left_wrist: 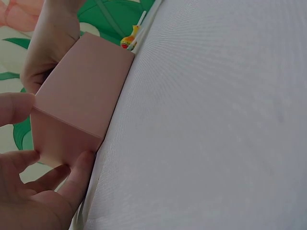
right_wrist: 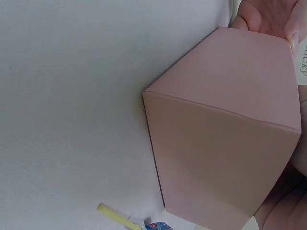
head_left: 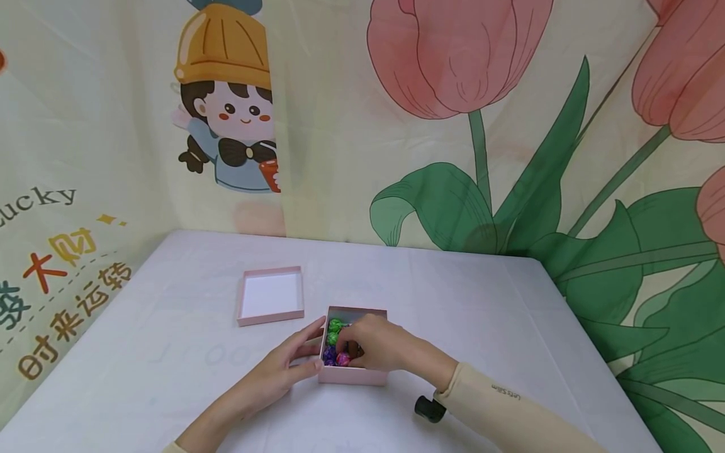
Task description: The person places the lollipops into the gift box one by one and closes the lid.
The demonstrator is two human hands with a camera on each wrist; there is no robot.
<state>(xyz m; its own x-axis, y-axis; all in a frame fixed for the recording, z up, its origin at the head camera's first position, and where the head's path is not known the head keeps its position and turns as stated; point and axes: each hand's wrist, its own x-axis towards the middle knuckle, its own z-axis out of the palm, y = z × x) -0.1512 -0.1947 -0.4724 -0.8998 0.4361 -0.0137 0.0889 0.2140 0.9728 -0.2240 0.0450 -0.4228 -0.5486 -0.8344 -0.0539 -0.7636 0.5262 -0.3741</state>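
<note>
Several wrapped candies (head_left: 335,326) crowd a pink box (head_left: 352,376) on the tabletop (head_left: 481,302). The left hand (head_left: 283,365) rests spread fingers against its side; whether the right hand (head_left: 378,343), curled inside, grips one cannot be seen. A right-hand knuckle catching inside could drag the box askew.

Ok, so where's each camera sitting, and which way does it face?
Head: on the person's head, facing forward and down at the pink box on the white table; left hand, right hand and both forearms show.
Left wrist: looks past the left hand at the box's outside; part of the right hand shows beyond.
Right wrist: looks at the box's outer walls; parts of both hands show.
Both wrist views share the box and table.
</note>
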